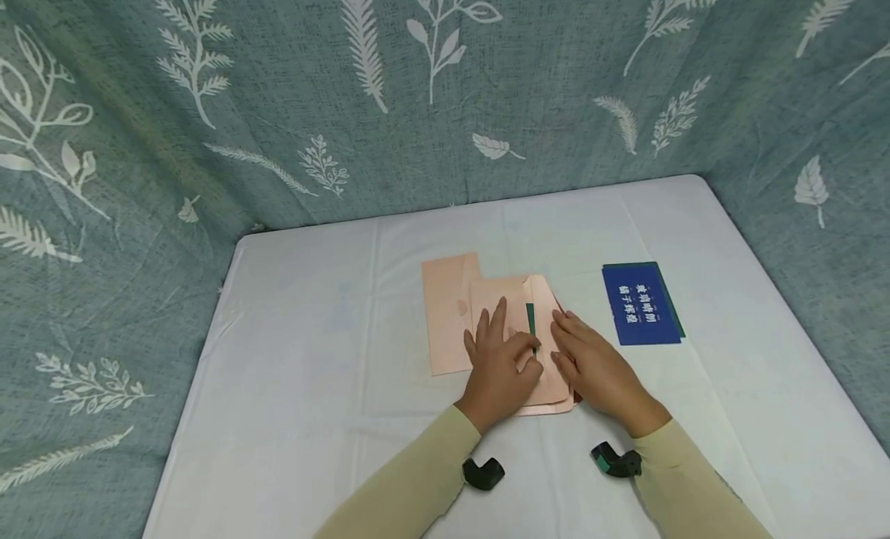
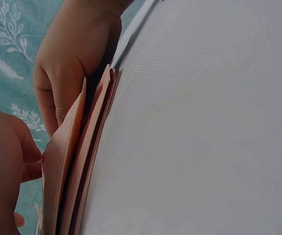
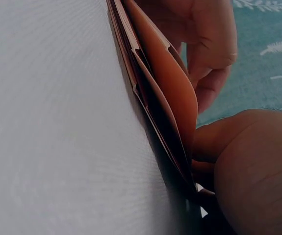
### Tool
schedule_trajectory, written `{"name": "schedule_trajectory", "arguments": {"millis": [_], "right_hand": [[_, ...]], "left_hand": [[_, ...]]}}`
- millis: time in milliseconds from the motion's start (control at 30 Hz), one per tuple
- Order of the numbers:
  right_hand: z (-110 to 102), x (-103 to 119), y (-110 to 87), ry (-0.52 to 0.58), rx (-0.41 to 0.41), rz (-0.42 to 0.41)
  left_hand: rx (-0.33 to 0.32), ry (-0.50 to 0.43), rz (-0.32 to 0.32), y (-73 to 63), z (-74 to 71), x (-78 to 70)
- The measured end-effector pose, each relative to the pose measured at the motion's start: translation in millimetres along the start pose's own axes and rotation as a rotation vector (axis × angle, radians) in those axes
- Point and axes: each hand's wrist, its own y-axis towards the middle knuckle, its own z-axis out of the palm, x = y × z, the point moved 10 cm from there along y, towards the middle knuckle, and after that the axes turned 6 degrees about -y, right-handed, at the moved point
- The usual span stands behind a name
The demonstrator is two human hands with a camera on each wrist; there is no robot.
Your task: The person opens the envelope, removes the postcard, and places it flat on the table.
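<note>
A stack of pale pink envelopes [image 1: 501,292] lies on the white table. On the top envelope, a narrow dark green strip [image 1: 531,316] shows. My left hand [image 1: 497,369] lies over it, thumb and index finger pinching the paper beside the strip, other fingers spread. From the left wrist, the layered envelopes [image 2: 57,166] bulge apart at the edge. My right hand [image 1: 601,369] rests along the stack's right side, fingers extended on the paper. An orange-looking inner face [image 3: 172,93] of the upper envelope shows in the right wrist view, between both hands.
Another pink envelope [image 1: 441,315] lies partly under the stack at left. To the right sits a blue card [image 1: 636,327] with white characters, overlapping a green card [image 1: 673,307]. Leaf-patterned teal cloth [image 1: 417,153] hangs behind the white table [image 1: 313,330].
</note>
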Motion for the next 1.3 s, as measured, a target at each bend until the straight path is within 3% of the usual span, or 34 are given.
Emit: {"name": "schedule_trajectory", "arguments": {"millis": [200,467,733,933,1300], "right_hand": [[0.1,-0.2,0.3,0.012,0.0,0.008],[-0.3,0.2,1.9,0.022,-0.012,0.005],[1.5,4.9,5.7,0.06,-0.041,-0.077],[6.4,10.4,8.3,0.086,-0.002,-0.134],[11.3,3.3,19.9,0.115,0.067,-0.11]], "left_hand": [[0.039,0.019,0.006,-0.8,2.4,0.1],[0.028,-0.063,0.012,-1.9,1.0,3.6],[0.022,-0.111,0.014,-2.4,0.1,3.5],[0.025,-0.127,-0.001,-2.4,0.1,4.8],[0.031,-0.124,-0.011,-2.5,0.9,6.6]]}}
